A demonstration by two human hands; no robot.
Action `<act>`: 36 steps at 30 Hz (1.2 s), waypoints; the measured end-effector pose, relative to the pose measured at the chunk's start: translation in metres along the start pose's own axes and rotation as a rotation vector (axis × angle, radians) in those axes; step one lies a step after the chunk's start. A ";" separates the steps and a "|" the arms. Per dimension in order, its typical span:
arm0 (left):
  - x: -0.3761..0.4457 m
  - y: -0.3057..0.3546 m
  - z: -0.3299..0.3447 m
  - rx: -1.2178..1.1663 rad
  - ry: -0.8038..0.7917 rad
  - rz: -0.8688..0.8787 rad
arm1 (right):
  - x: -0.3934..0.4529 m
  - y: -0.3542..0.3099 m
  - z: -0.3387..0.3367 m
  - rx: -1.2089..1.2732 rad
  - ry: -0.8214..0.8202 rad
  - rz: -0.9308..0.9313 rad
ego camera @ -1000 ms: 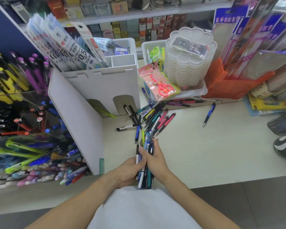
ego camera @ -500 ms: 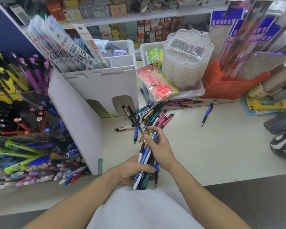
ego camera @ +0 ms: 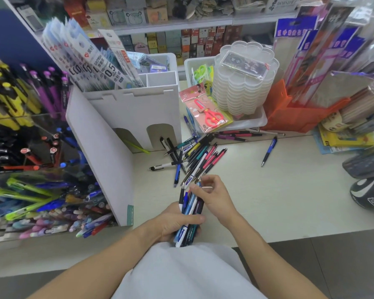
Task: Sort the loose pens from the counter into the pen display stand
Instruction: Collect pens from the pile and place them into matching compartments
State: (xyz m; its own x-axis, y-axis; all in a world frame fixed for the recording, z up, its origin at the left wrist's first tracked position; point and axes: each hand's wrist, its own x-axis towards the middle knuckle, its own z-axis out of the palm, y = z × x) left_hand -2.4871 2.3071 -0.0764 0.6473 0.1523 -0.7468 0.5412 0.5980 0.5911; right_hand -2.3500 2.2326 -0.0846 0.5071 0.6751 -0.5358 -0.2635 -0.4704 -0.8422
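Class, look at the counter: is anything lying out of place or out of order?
Yes. A heap of loose pens lies criss-crossed on the counter instead of in the display stand, and one blue pen lies apart to the right.

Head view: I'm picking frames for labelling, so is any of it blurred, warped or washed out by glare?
Head view: wide-angle bending curves the counter edge and the shelves; hanging packets at top right are smeared, the pen display stand at left is soft; the right hand is slightly blurred; the bundle of pens in the left hand reads fairly sharp; lighting even, no strong glare.
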 end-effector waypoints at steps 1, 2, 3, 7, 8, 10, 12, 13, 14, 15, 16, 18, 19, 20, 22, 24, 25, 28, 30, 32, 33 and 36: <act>-0.003 0.002 0.001 -0.003 0.023 0.036 | -0.001 -0.003 -0.003 -0.017 0.027 -0.027; -0.007 0.005 0.000 -0.018 0.042 0.071 | -0.003 -0.007 -0.005 -0.015 0.030 -0.056; -0.012 0.008 -0.001 -0.043 0.057 0.097 | -0.007 -0.014 -0.006 -0.006 0.022 -0.093; -0.040 0.029 -0.011 -0.108 0.009 0.182 | -0.026 -0.050 -0.003 0.025 -0.052 -0.219; -0.048 0.033 -0.014 -0.104 -0.016 0.203 | -0.032 -0.059 -0.002 0.038 -0.076 -0.237; -0.064 0.040 -0.020 -0.092 -0.054 0.245 | -0.046 -0.073 0.003 0.071 -0.118 -0.255; -0.083 0.044 -0.023 -0.102 -0.078 0.275 | -0.060 -0.082 0.010 0.065 -0.132 -0.285; -0.091 0.044 -0.025 -0.125 -0.104 0.278 | -0.067 -0.085 0.015 0.068 -0.128 -0.304; -0.098 0.044 -0.027 -0.155 -0.130 0.275 | -0.073 -0.087 0.020 0.084 -0.114 -0.317; -0.104 0.043 -0.031 -0.196 -0.161 0.265 | -0.078 -0.088 0.025 0.116 -0.097 -0.322; -0.109 0.041 -0.035 -0.250 -0.192 0.253 | -0.082 -0.088 0.030 0.157 -0.076 -0.315; -0.116 0.037 -0.044 -0.406 -0.245 0.194 | -0.088 -0.090 0.041 0.246 -0.032 -0.275; -0.122 0.036 -0.045 -0.467 -0.250 0.174 | -0.090 -0.090 0.045 0.286 -0.009 -0.242; -0.126 0.035 -0.047 -0.498 -0.244 0.165 | -0.092 -0.090 0.049 0.326 0.015 -0.204; -0.133 0.030 -0.050 -0.488 -0.197 0.165 | -0.096 -0.090 0.057 0.386 0.043 -0.136; -0.139 0.026 -0.054 -0.416 -0.150 0.189 | -0.101 -0.091 0.066 0.358 0.036 -0.120; -0.141 0.023 -0.057 -0.379 -0.152 0.214 | -0.103 -0.092 0.070 0.312 0.023 -0.134; -0.149 0.016 -0.067 -0.302 -0.174 0.276 | -0.110 -0.095 0.086 0.175 -0.055 -0.186; -0.154 0.008 -0.076 -0.312 -0.173 0.298 | -0.113 -0.098 0.096 0.123 -0.109 -0.209; -0.157 -0.001 -0.088 -0.281 -0.133 0.326 | -0.115 -0.102 0.108 0.129 -0.121 -0.221; -0.160 -0.004 -0.094 -0.276 -0.133 0.339 | -0.115 -0.104 0.114 0.163 -0.105 -0.223; -0.171 -0.011 -0.112 -0.269 -0.239 0.389 | -0.115 -0.112 0.133 0.313 0.026 -0.206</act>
State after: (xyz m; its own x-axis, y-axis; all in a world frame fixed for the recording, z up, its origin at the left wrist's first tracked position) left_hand -2.6641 2.3630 0.0112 0.8941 0.2386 -0.3791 0.1003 0.7182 0.6885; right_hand -2.4879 2.2832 0.0634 0.5948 0.7212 -0.3550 -0.3902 -0.1271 -0.9119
